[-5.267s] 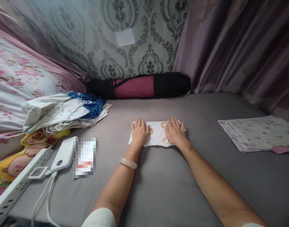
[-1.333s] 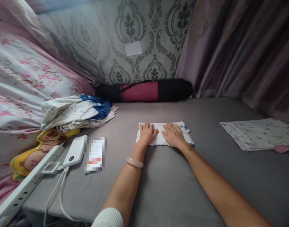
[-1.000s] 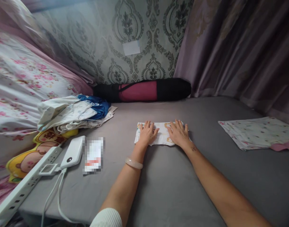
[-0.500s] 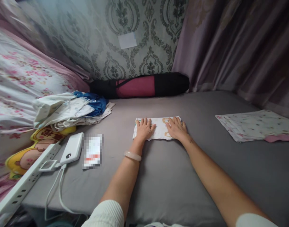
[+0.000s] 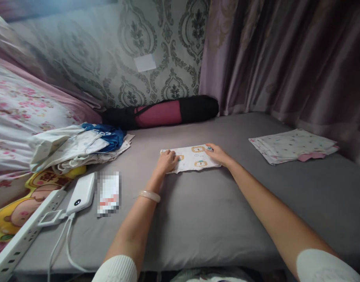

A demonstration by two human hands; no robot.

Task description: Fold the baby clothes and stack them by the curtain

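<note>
A folded white cloth (image 5: 187, 160), printed with orange-brown animal faces, lies flat on the grey bed sheet (image 5: 197, 219) in the middle of the head view. At its left end, my left hand (image 5: 168, 161) rests with fingers bent over the fabric, closed on it. My right hand (image 5: 217, 155) pinches the right end, thumb on top; the fingers beyond the edge are partly hidden. A pale bangle (image 5: 150, 196) circles my left wrist.
On the right lies a folded stack of patterned cloth (image 5: 291, 145). A clothes pile (image 5: 80, 145), a white power bank (image 5: 81, 192) with cables and a power strip (image 5: 30, 231) are on the left. A black and dark red long bag (image 5: 159, 113) lies along the wall.
Both hands went from lying flat on the cloth to gripping its two ends. More of its print shows between them. The camera view has turned somewhat to the right.
</note>
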